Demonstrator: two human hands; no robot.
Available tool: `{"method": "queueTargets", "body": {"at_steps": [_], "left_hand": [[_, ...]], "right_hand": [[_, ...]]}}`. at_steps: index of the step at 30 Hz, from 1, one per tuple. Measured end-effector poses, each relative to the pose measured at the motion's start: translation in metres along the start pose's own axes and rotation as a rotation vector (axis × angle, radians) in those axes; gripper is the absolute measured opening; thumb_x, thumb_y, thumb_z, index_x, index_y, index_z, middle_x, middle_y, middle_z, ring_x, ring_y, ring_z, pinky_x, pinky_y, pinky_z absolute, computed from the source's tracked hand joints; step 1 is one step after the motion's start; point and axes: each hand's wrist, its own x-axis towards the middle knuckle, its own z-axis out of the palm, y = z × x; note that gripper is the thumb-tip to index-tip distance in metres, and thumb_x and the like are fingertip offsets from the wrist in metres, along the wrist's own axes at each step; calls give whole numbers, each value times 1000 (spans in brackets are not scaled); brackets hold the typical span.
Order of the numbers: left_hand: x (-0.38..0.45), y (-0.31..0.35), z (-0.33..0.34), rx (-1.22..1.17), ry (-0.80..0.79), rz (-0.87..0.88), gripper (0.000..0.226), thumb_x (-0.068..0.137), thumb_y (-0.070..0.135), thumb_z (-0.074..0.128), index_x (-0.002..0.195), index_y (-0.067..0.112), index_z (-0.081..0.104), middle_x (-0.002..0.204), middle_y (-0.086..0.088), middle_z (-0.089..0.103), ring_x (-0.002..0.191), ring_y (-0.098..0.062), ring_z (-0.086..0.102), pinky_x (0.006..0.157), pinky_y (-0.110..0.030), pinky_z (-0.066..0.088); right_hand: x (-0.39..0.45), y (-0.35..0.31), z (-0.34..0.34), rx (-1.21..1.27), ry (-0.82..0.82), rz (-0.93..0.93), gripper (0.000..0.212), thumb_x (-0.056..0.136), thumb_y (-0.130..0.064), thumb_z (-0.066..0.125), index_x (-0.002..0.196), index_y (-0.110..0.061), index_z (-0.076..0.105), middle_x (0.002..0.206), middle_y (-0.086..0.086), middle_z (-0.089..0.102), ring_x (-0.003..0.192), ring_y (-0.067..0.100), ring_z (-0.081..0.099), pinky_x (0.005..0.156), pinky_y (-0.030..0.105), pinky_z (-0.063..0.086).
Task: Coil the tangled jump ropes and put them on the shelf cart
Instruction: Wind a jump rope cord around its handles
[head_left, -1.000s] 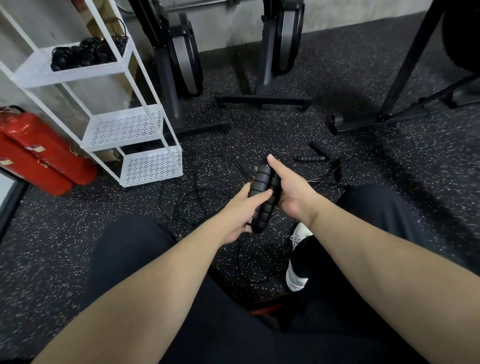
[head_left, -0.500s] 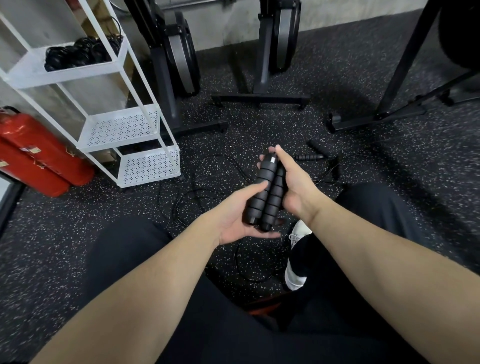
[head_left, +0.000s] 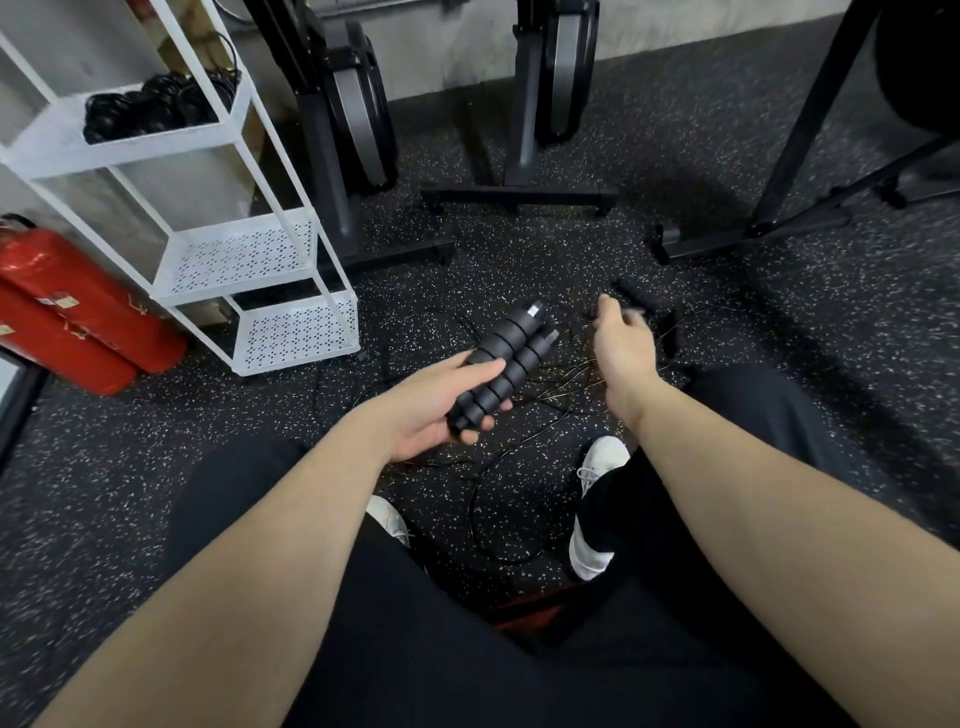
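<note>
1. Two black ribbed jump rope handles (head_left: 501, 366) are held side by side in the left hand (head_left: 436, 402); the thumb is laid over them and the fingers are curled beneath. Their far ends are pointed up and away from that hand.
2. The right hand (head_left: 621, 345) is held just to the right of the handles, apart from them, with its back turned to the camera. Its fingertips are blurred, so it cannot be told whether anything is pinched or how far the fingers are spread.
3. Thin black rope (head_left: 498, 499) is spread in loose tangled loops on the speckled floor (head_left: 779, 322) beneath and between both hands.
4. Another pair of black handles (head_left: 636, 299) is seen on the floor just beyond the right hand, partly hidden by it.
5. A white shelf cart (head_left: 291, 332) is placed beyond and to the left of the left hand. Coiled black ropes (head_left: 150, 106) are stored on its top shelf.
6. Red cylinders (head_left: 78, 312) are laid on the floor further left of the cart.
7. Black machine frames (head_left: 519, 195) are placed well beyond both hands, near the wall.
8. White shoes (head_left: 597, 519) and dark trousers (head_left: 467, 649) are seen below the hands.
</note>
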Motion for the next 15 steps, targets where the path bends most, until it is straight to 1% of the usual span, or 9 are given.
{"method": "queueTargets", "body": {"at_steps": [1, 3, 5, 6, 8, 9, 10, 12, 15], "left_hand": [[-2, 1, -2, 23, -8, -15, 32, 104, 38, 57, 132, 23, 59, 96, -11, 68, 67, -17, 56, 52, -25, 38], [-5, 3, -2, 47, -24, -56, 43, 104, 50, 48, 127, 16, 63, 95, -13, 69, 65, -18, 55, 51, -25, 37], [-7, 4, -3, 34, -38, -90, 53, 106, 53, 39, 121, 10, 67, 95, -15, 70, 65, -20, 55, 51, -26, 36], [-8, 4, -4, 25, -42, -93, 53, 108, 49, 37, 120, 8, 67, 95, -17, 70, 65, -20, 54, 51, -27, 36], [-9, 3, -9, -3, -31, -72, 47, 109, 42, 38, 126, 6, 64, 98, -17, 70, 66, -20, 55, 51, -27, 37], [-9, 2, -12, -17, -24, -47, 44, 109, 39, 41, 131, 8, 61, 100, -18, 71, 67, -20, 56, 52, -27, 38], [-8, 1, -16, -18, -21, -18, 39, 108, 37, 45, 137, 13, 58, 103, -18, 71, 69, -19, 57, 53, -26, 40], [-8, 0, -22, 13, -31, 18, 37, 105, 32, 54, 143, 27, 54, 110, -17, 71, 74, -17, 58, 59, -27, 44], [-8, -2, -22, 79, -38, 26, 40, 103, 31, 59, 142, 30, 52, 117, -15, 71, 78, -15, 58, 69, -30, 47]], "right_hand": [[0, -2, -1, -51, 3, -98, 42, 100, -55, 46, 122, -22, 62, 108, -3, 60, 100, 17, 55, 88, 34, 40], [-6, -7, 1, -192, -105, -261, 45, 101, -57, 42, 128, -27, 64, 126, -7, 55, 118, 13, 50, 98, 32, 34], [-13, -8, 4, -219, -249, -273, 54, 103, -62, 35, 126, -26, 68, 130, -9, 55, 121, 9, 47, 100, 30, 30], [-17, -9, 5, -218, -288, -211, 59, 102, -65, 32, 124, -25, 69, 123, -8, 58, 116, 10, 49, 98, 30, 30], [-18, -7, 5, -244, -290, -135, 66, 100, -71, 30, 111, -20, 71, 98, -5, 63, 97, 14, 55, 91, 33, 35], [-16, -6, 4, -294, -273, -160, 66, 98, -73, 30, 93, -19, 69, 84, -4, 62, 86, 15, 56, 85, 35, 39], [-15, -5, 4, -333, -251, -195, 62, 98, -73, 31, 78, -20, 59, 73, -2, 58, 74, 16, 54, 78, 36, 40], [-13, -3, 5, -349, -202, -261, 58, 100, -67, 37, 69, -19, 43, 64, 0, 47, 63, 17, 44, 67, 34, 36], [-11, -7, 5, -263, -149, -284, 54, 100, -60, 45, 66, -20, 37, 61, 0, 38, 58, 14, 35, 61, 33, 29]]}}
